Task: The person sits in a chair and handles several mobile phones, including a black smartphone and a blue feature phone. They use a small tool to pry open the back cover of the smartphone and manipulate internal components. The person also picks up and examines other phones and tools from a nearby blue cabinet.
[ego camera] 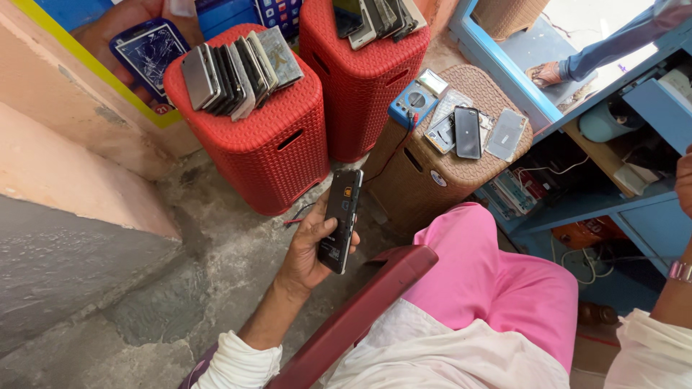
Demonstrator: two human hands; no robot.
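**A:** What is the left hand doing?

**B:** The left hand (306, 252) is closed around a black phone (341, 220) with its back cover off. The thumb lies across the phone's face and the fingers curl behind it. The wrist is bent outward, the forearm runs down to a rolled white sleeve (238, 360) at 7 o'clock, and the phone tilts up toward 1 o'clock, just left of a dark red chair arm (360, 310).

**A:** And the right hand?

**B:** Only a sliver of the right hand (685, 180) shows at the frame's 3 o'clock edge, so I cannot tell whether it is open or holding anything.

**A:** What holds things nearby?

**B:** At 11 o'clock from the phone, a red woven stool (267, 144) carries a row of phones (238, 68) leaning on edge. At 12 o'clock, a 2nd red stool (360, 86) carries more. At 2 o'clock, a brown woven stool (425, 180) bears a blue multimeter (414, 101) and several flat phones (468, 132).

**A:** Any open room?

**B:** Bare concrete floor (209, 266) lies at 9 o'clock, bounded by a sloping wall (72, 187). A blue cabinet (649, 223) closes the 3 o'clock side.
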